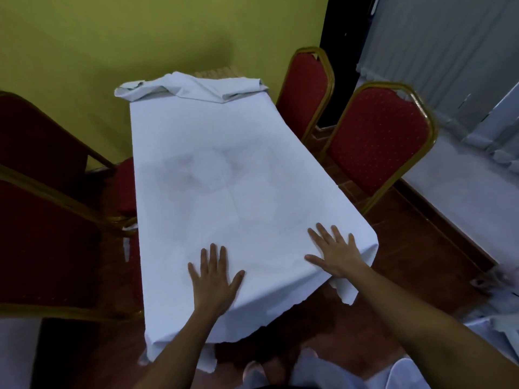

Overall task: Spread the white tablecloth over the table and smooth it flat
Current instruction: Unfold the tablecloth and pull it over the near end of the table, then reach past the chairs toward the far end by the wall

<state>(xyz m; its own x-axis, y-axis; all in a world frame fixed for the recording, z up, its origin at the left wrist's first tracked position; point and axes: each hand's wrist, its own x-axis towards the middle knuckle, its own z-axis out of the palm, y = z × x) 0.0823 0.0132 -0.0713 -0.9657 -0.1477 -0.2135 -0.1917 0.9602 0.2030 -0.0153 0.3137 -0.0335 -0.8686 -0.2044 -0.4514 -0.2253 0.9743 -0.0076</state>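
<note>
The white tablecloth (224, 169) covers most of a long narrow table that runs away from me. Its near edge hangs over the front of the table, and its far end lies bunched in folds (193, 87). A strip of bare wooden table (216, 72) shows beyond the folds. My left hand (214, 275) lies flat on the cloth near the front edge, fingers spread. Further right, close to the front right corner, my right hand (334, 252) also rests palm down on the cloth with fingers apart. Neither hand holds anything.
Red padded chairs with gold frames stand on both sides: two on the right (376, 141) (306, 88) and two on the left (42, 226). A yellow-green wall is close behind the table. Another white-covered surface (463, 197) lies to the right. The floor is brown tile.
</note>
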